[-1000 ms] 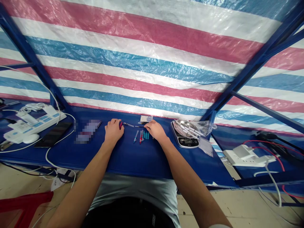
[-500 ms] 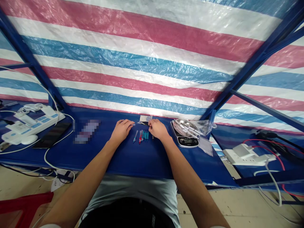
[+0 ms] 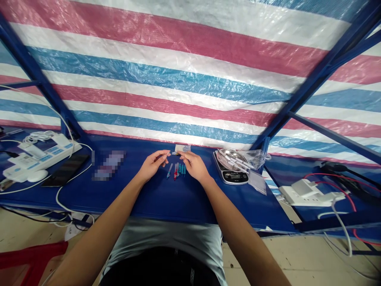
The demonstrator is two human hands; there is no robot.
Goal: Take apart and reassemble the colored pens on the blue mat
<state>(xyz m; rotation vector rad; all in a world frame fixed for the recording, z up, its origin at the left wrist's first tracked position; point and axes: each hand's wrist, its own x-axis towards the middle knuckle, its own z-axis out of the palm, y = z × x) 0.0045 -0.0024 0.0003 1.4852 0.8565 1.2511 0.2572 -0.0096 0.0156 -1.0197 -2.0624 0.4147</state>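
Glare on striped sheeting [image 3: 178,75], stretched edges, pixelated patch [image 3: 109,165]

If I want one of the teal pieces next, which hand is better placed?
Probably the right hand: the teal pieces lie just beside it. The left hand is farther off, with the red pieces between. Whether either hand is free is too small to tell.
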